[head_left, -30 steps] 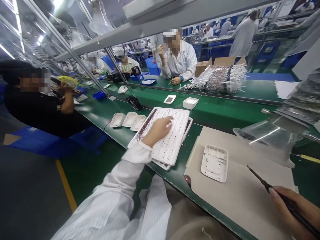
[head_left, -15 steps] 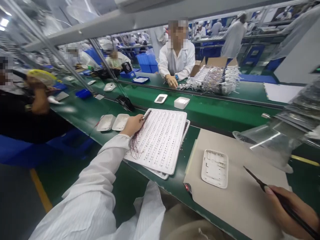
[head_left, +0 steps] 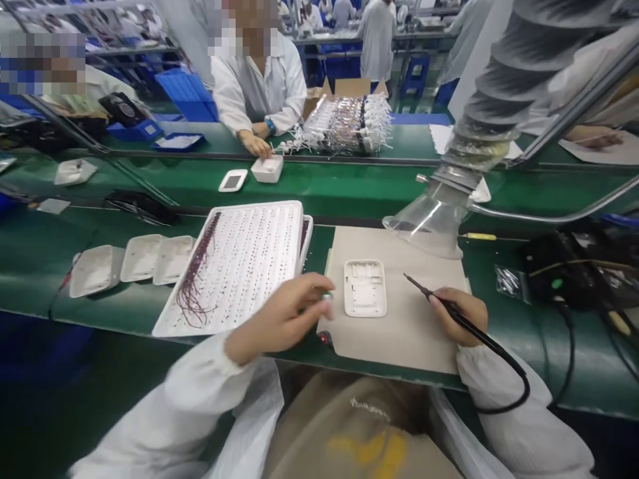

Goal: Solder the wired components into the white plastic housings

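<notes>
My right hand (head_left: 462, 316) is wrapped round a soldering iron (head_left: 424, 289), its tip pointing left above the grey-brown mat (head_left: 414, 339). A black cable loops down from its back end. On the mat lies a white plastic housing (head_left: 365, 288), open side up, with ribs inside. My left hand (head_left: 287, 316) hovers just left of the housing, fingers curled and slightly blurred. Something tiny and pale shows at its fingertips, too small to name. Under and behind that hand is a white tray (head_left: 249, 259) with rows of small dark parts; dark red wires (head_left: 194, 286) lie along its left side.
White bins (head_left: 97, 271) stand left of the tray. A clear fume hood (head_left: 429, 219) on a ribbed hose hangs over the mat's back edge. A black device (head_left: 574, 266) with cables sits at right. Across the green belt, a co-worker's hand (head_left: 257, 143) touches a white box (head_left: 267, 168).
My left hand has left the wires on the tray and come right, beside the housing. The view has swung right. My right hand still grips the soldering iron. The co-worker's hand now reaches the white box.
</notes>
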Demonstrator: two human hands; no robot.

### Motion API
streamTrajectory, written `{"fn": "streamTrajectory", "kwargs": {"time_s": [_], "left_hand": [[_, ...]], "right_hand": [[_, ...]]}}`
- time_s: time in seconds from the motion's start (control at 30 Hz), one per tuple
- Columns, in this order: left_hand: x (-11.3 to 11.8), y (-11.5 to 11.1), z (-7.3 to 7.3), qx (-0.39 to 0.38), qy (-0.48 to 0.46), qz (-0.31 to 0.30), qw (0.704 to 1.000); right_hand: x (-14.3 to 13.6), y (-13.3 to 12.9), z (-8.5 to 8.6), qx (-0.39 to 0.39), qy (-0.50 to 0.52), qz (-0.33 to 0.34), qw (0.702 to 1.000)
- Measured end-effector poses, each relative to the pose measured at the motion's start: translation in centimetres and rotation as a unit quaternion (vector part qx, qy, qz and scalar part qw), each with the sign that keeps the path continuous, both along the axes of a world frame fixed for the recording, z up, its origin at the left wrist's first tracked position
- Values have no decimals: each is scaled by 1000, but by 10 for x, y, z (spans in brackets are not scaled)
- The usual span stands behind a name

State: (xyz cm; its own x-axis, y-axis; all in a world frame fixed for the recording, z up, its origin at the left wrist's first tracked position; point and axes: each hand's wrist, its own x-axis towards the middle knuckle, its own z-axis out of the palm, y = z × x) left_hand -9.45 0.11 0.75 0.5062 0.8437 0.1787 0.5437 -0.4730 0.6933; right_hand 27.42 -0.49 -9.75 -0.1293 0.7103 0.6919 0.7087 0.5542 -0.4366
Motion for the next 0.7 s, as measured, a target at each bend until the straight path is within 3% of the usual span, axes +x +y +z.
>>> {"fn": "streamTrajectory", "kwargs": {"time_s": [0.1,0.17,0.27,0.4,0.7], "left_hand": [[61,13,-34,-110,-34,-34,993],[84,27,-52,-93,23,-11,995],[97,44,-67,-26,118,28,992],[94,51,-73,6,173,41,984],[78,55,-61,65,266,-100,957]], "right_hand": [[1,-4,-1,-12,-2,24,1000],[2,-6,1,-11,1,34,999],[2,-9,6,-6,11,50,999],[-1,-12,12,9,31,71,997],[-5,-15,16,6,29,127,992]]}}
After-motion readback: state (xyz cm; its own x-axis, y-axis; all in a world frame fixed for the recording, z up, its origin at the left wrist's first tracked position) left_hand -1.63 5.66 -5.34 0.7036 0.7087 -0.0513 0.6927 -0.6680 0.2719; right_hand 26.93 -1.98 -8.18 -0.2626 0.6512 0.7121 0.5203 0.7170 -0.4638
